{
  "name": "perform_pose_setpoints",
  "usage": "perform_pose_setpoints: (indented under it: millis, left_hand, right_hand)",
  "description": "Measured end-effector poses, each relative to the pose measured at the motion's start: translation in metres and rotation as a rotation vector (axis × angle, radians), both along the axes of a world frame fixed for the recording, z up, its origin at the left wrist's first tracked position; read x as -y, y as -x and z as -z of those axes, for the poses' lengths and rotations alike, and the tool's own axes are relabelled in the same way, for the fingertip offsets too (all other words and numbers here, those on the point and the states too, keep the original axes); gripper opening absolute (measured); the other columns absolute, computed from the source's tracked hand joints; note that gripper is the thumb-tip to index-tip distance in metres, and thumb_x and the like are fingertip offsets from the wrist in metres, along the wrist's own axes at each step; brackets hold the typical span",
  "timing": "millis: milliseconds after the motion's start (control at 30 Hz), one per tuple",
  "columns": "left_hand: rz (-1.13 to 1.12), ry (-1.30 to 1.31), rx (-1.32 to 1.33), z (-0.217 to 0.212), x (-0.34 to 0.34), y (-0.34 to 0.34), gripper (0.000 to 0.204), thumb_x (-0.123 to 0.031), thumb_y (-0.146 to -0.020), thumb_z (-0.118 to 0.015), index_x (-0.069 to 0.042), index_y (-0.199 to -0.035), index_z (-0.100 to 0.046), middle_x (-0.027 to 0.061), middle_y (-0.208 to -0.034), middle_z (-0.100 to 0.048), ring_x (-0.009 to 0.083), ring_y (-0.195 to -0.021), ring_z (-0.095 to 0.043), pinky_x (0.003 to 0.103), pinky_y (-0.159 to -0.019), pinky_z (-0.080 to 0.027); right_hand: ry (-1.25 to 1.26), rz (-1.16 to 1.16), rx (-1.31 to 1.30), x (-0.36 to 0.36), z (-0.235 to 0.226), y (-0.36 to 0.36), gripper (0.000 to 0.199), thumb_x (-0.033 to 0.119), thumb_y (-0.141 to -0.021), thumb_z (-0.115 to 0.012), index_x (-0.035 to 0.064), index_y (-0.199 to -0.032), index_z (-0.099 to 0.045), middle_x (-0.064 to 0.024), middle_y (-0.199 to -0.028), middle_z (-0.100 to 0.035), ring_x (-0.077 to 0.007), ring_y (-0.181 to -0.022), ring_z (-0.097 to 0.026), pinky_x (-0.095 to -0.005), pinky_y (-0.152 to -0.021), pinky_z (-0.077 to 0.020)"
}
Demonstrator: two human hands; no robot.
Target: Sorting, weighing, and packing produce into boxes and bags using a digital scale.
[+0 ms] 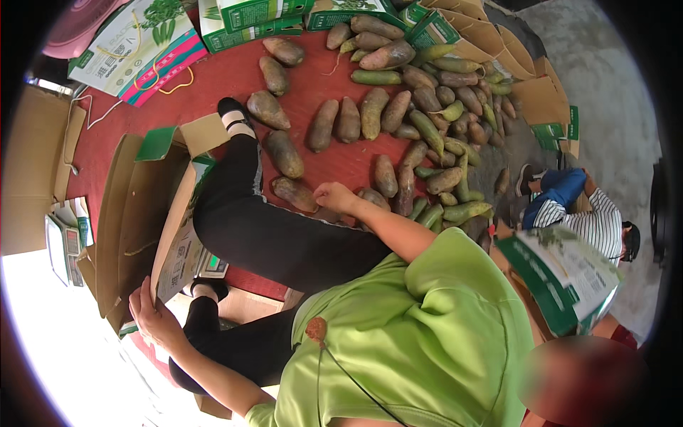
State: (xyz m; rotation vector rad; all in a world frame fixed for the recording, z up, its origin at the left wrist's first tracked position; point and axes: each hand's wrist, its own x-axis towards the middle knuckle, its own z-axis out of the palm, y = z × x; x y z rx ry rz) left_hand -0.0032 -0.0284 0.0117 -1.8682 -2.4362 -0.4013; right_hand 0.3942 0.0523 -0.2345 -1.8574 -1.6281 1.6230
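I sit on a red mat point(235, 75) in a green shirt and black trousers. My left hand point(153, 319) grips the lower edge of an open cardboard box point(146, 206) with a green-and-white printed side, at the left. My right hand point(334, 196) reaches forward, knuckles up, with its fingers curled down onto a brown root point(319, 211) at the near edge of the pile. Another brown root point(294, 193) lies just left of that hand. Several brown and greenish long roots point(420, 107) are spread over the mat beyond it.
Another person in a striped shirt and blue trousers point(587, 217) crouches at the right by the pile. Green-and-white printed boxes point(135, 46) lie at the top, and one point(562, 277) stands at my right. Folded cardboard point(498, 43) is stacked top right. A small scale point(62, 245) sits far left.
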Motion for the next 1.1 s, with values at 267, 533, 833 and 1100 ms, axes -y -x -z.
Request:
perform_pose_setpoints:
  millis: [267, 533, 833, 1100]
  left_hand:
    - [0.003, -0.008, -0.024, 0.002, 0.0, 0.005, 0.034, 0.005, -0.073, -0.055, -0.004, -0.104, -0.065, 0.0108, -0.093, -0.058, 0.0297, -0.088, -0.058, 0.04, -0.078, -0.045]
    - [-0.016, 0.007, -0.007, 0.002, 0.001, 0.002, 0.036, 0.006, -0.073, -0.055, -0.005, -0.105, -0.065, 0.0106, -0.095, -0.059, 0.0297, -0.09, -0.058, 0.04, -0.078, -0.046]
    - [-0.018, 0.007, -0.035, 0.004, 0.001, 0.004, 0.036, 0.005, -0.072, -0.056, -0.006, -0.105, -0.065, 0.0098, -0.094, -0.06, 0.0291, -0.089, -0.058, 0.04, -0.078, -0.047]
    - [-0.019, 0.013, -0.021, 0.006, 0.002, 0.005, 0.033, 0.004, -0.076, -0.056, -0.007, -0.106, -0.065, 0.0093, -0.094, -0.06, 0.0286, -0.09, -0.059, 0.04, -0.077, -0.047]
  right_hand:
    - [0.0, -0.079, 0.088, -0.006, 0.001, 0.016, 0.02, 0.015, -0.079, -0.059, 0.0076, -0.096, -0.066, -0.0115, -0.09, -0.068, -0.0238, -0.086, -0.065, -0.0347, -0.076, -0.0503]
    - [0.007, -0.16, 0.116, -0.004, 0.013, 0.007, 0.02, 0.019, -0.076, -0.058, 0.0132, -0.093, -0.068, -0.0113, -0.096, -0.067, -0.0275, -0.094, -0.063, -0.038, -0.082, -0.0485]
    - [-0.006, -0.099, 0.136, 0.008, 0.002, -0.025, 0.019, 0.018, -0.077, -0.057, 0.012, -0.092, -0.068, -0.0102, -0.09, -0.068, -0.0279, -0.088, -0.064, -0.038, -0.079, -0.0505]
    - [-0.037, -0.161, 0.212, 0.068, 0.012, -0.081, 0.021, 0.017, -0.078, -0.06, 0.0063, -0.094, -0.067, -0.0116, -0.084, -0.068, -0.0229, -0.077, -0.066, -0.0335, -0.069, -0.0516]
